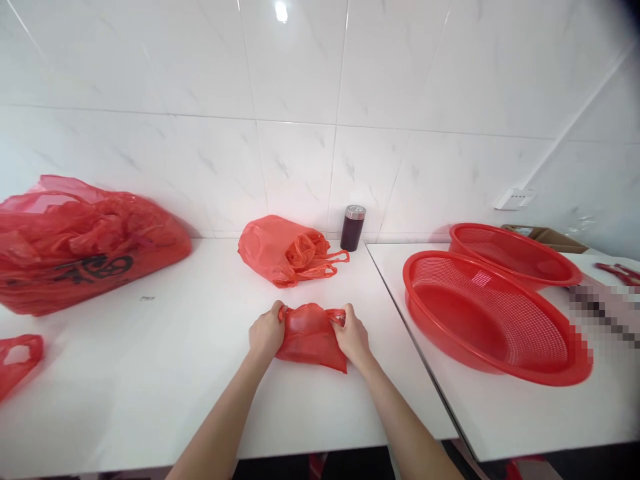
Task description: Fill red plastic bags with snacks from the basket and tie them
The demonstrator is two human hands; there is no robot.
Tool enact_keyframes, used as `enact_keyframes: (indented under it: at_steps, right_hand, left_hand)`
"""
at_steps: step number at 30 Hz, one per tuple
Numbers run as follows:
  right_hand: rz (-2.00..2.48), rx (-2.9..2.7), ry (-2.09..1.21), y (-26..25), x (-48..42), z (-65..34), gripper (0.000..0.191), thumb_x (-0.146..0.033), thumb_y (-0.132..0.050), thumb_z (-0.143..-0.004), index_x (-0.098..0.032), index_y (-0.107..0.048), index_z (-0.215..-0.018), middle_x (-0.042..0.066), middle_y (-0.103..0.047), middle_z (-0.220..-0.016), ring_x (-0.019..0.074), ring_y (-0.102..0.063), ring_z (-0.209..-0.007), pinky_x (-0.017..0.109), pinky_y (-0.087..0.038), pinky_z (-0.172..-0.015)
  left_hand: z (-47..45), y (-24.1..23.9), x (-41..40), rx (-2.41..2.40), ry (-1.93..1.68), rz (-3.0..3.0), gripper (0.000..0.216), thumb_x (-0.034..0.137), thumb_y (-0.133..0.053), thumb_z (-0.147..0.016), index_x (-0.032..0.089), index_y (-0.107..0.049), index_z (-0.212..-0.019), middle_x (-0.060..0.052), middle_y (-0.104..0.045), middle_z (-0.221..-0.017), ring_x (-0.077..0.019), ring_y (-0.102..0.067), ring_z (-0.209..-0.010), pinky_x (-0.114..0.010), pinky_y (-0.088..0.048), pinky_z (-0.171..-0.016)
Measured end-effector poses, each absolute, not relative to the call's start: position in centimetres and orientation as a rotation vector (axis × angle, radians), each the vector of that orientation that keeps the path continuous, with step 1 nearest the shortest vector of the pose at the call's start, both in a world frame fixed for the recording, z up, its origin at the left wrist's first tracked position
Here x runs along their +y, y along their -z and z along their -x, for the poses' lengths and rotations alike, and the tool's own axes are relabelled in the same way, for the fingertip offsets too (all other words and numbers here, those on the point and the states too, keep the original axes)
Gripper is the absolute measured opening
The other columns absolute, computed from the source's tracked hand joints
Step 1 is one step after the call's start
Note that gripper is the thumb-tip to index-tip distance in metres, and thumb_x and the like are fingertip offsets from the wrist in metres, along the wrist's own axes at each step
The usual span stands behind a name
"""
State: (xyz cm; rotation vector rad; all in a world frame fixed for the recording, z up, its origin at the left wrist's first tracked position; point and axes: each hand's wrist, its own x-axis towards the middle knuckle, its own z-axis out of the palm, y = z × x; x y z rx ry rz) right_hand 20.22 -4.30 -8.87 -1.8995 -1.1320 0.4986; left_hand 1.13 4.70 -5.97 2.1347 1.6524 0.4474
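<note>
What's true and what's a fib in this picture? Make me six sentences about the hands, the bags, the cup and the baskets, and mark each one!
1. The left hand and the right hand both hold the small red bag. True.
2. The dark cup stands upright. True.
3. The dark cup is inside a basket. False: it stands on the white table.
4. The front basket and the back basket are red. True.
5. The right hand holds the dark cup. False: it holds one side of the small red bag.
6. All the bags are blue. False: they are red.
</note>
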Motion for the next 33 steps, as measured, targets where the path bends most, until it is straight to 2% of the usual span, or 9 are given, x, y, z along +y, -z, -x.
enact_keyframes:
  at_steps: [4, 6, 8, 11, 15, 21, 26, 29, 33]
  right_hand:
    - [1.912, -1.107, -0.483, 9.1, -4.4, -20.0, 0.017, -0.029, -0.052, -0.082, -0.026, -0.035, -0.083, -0.004, -0.051, -0.063, 0.0194, -0.05, -0.059, 0.027, -0.026, -0.054]
    - [1.871, -1.106, -0.53, 9.0, -4.6, -20.4, 0.02, -0.032, -0.055, -0.08, -0.026, -0.036, -0.083, -0.005, -0.053, -0.064, 0.0188, -0.052, -0.06, 0.026, -0.029, -0.055]
    - [1.795, -1.109, -0.601, 8.8, -4.6, -20.9, 0.023, -0.036, -0.057, -0.08, -0.025, -0.037, -0.084, -0.004, -0.057, -0.07, 0.0179, -0.056, -0.064, 0.026, -0.036, -0.057]
    - [1.684, -1.085, -0.671, 8.7, -4.3, -21.5, 0.024, -0.045, -0.05, -0.085, -0.024, -0.038, -0.087, -0.001, -0.06, -0.08, 0.0167, -0.06, -0.072, 0.026, -0.043, -0.061]
    - [1.644, -1.046, -0.67, 9.4, -3.8, -21.2, 0.026, -0.042, -0.055, -0.081, -0.024, -0.037, -0.088, -0.002, -0.059, -0.077, 0.0167, -0.059, -0.069, 0.028, -0.046, -0.064]
    - [1.588, -1.078, -0.627, 9.3, -4.4, -20.8, 0.017, -0.031, -0.05, -0.082, -0.026, -0.035, -0.088, -0.002, -0.061, -0.081, 0.0171, -0.061, -0.072, 0.028, -0.048, -0.066]
    - [1.653, -1.128, -0.534, 9.3, -4.7, -20.2, 0.013, -0.027, -0.045, -0.085, -0.026, -0.036, -0.094, 0.0, -0.062, -0.083, 0.02, -0.062, -0.074, 0.03, -0.047, -0.066]
    - [1.748, -1.171, -0.443, 10.0, -4.6, -19.8, 0.016, -0.024, -0.044, -0.084, -0.025, -0.038, -0.099, 0.0, -0.06, -0.077, 0.0236, -0.06, -0.07, 0.032, -0.042, -0.065]
    - [1.835, -1.256, -0.355, 10.6, -4.4, -19.6, 0.016, -0.021, -0.045, -0.082, -0.024, -0.041, -0.098, 0.001, -0.058, -0.072, 0.0247, -0.055, -0.068, 0.031, -0.036, -0.062]
  left_hand:
    - [-1.6, 6.4, 5.0, 1.675, -0.422, -2.109, 0.026, 0.028, -0.034, -0.091, 0.027, -0.06, -0.092, -0.009, -0.071, -0.083, -0.0274, -0.063, -0.072, -0.034, -0.037, -0.061]
    - [-1.3, 6.5, 4.8, 1.653, -0.445, -2.083, 0.027, 0.034, -0.034, -0.093, 0.027, -0.059, -0.09, -0.008, -0.071, -0.082, -0.0272, -0.064, -0.073, -0.035, -0.039, -0.062]
    - [-1.1, 6.5, 4.6, 1.604, -0.512, -2.06, 0.031, 0.04, -0.03, -0.095, 0.027, -0.058, -0.09, -0.007, -0.071, -0.09, -0.0263, -0.064, -0.08, -0.035, -0.042, -0.066]
    - [-1.3, 6.2, 4.3, 1.494, -0.636, -2.039, 0.033, 0.044, -0.026, -0.096, 0.027, -0.054, -0.093, -0.007, -0.068, -0.1, -0.0243, -0.064, -0.089, -0.034, -0.044, -0.075]
    - [-2.6, 5.6, 4.1, 1.357, -0.709, -1.978, 0.03, 0.046, -0.026, -0.096, 0.027, -0.049, -0.091, -0.003, -0.066, -0.078, -0.0224, -0.063, -0.071, -0.033, -0.045, -0.068]
    - [-2.5, 4.8, 3.0, 1.241, -0.833, -1.901, 0.033, 0.049, -0.027, -0.095, 0.025, -0.047, -0.084, 0.001, -0.064, -0.078, -0.0187, -0.062, -0.074, -0.029, -0.047, -0.074]
    - [-0.7, 5.7, 2.6, 1.349, -0.779, -1.917, 0.034, 0.049, -0.027, -0.095, 0.026, -0.05, -0.086, 0.001, -0.064, -0.074, -0.0192, -0.062, -0.07, -0.028, -0.046, -0.068]
    - [-0.1, 6.5, 2.9, 1.463, -0.692, -1.985, 0.031, 0.045, -0.029, -0.095, 0.028, -0.054, -0.088, 0.0, -0.066, -0.074, -0.0209, -0.061, -0.067, -0.03, -0.042, -0.065]
    - [0.0, 7.2, 3.6, 1.544, -0.586, -2.096, 0.029, 0.04, -0.035, -0.094, 0.028, -0.06, -0.084, -0.003, -0.068, -0.081, -0.0239, -0.06, -0.073, -0.032, -0.038, -0.066]
